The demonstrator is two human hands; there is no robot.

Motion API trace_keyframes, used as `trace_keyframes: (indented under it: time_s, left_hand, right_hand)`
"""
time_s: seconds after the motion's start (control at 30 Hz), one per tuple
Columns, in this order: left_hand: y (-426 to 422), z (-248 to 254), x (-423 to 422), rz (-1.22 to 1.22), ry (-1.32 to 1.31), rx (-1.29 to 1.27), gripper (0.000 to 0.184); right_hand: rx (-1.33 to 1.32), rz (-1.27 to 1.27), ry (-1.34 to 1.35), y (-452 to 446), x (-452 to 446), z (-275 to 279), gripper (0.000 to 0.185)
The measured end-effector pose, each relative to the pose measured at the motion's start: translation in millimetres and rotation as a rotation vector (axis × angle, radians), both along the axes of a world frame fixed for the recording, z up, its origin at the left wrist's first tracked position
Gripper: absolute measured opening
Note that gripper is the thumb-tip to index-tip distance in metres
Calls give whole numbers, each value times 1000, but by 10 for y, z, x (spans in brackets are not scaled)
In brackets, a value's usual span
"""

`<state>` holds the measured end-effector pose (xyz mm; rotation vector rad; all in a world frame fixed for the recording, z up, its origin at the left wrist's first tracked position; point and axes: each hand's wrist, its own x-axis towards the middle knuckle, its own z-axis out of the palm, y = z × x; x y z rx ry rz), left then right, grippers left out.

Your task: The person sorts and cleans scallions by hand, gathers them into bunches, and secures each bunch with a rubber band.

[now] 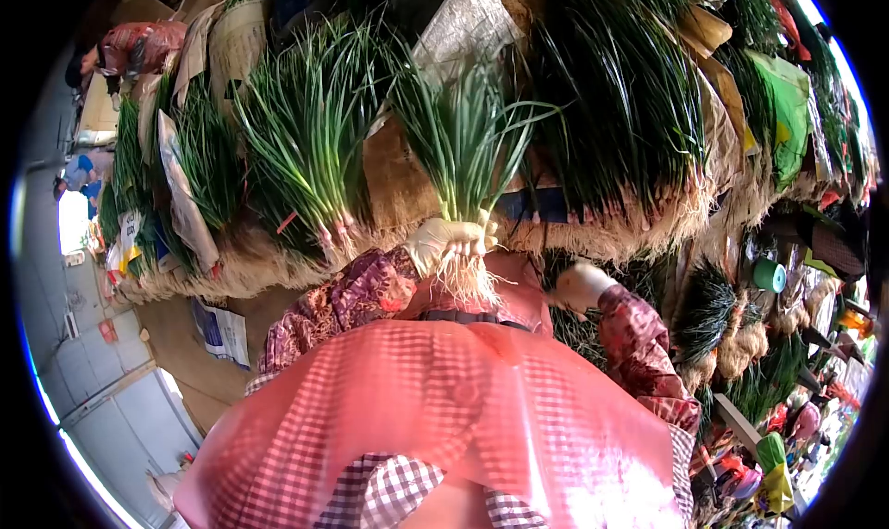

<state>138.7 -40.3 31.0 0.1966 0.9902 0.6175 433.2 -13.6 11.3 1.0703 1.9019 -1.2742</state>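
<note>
My left hand, in a pale glove, is wrapped round the white lower stems of a bunch of green onions. Their leaves point up and away from me, and stringy roots hang below the fist. To the right, my right hand, also in a pale glove, is blurred beside more dark green leaves. Its fingers are too smeared to read. A loose group of green onions lies just left of the held bunch. On the right is a thick row of green onions, roots towards me.
Brown sacking and a grey-white sheet lie among the onions. Rooted bundles and a green cup are at the right. A person in a red top bends at the far upper left. My red apron fills the foreground.
</note>
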Motion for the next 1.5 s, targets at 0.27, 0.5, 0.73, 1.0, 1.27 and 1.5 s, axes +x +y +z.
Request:
trace_keyframes:
  time_s: [0.27, 0.5, 0.73, 1.0, 1.27, 1.5]
  left_hand:
    - [35, -120, 155, -9, -149, -28, 25]
    - [-68, -136, 316, 147, 170, 100, 23]
    - [-74, -140, 372, 32, 201, 101, 14]
    - [-221, -196, 48, 133, -303, -76, 25]
    - [-276, -86, 142, 119, -577, -4, 30]
    - [-230, -210, 184, 168, -402, -174, 26]
  right_hand:
    - [697, -495, 63, 604, -700, -712, 40]
    - [-47, -1100, 553, 248, -952, -213, 27]
    - [533, -475, 522, 192, -896, 86, 18]
    - [-214, -1239, 857, -35, -289, -9, 20]
    - [-751, -1392, 1060, 0, -982, 140, 18]
    - [741, -855, 736, -102, -877, 42, 9]
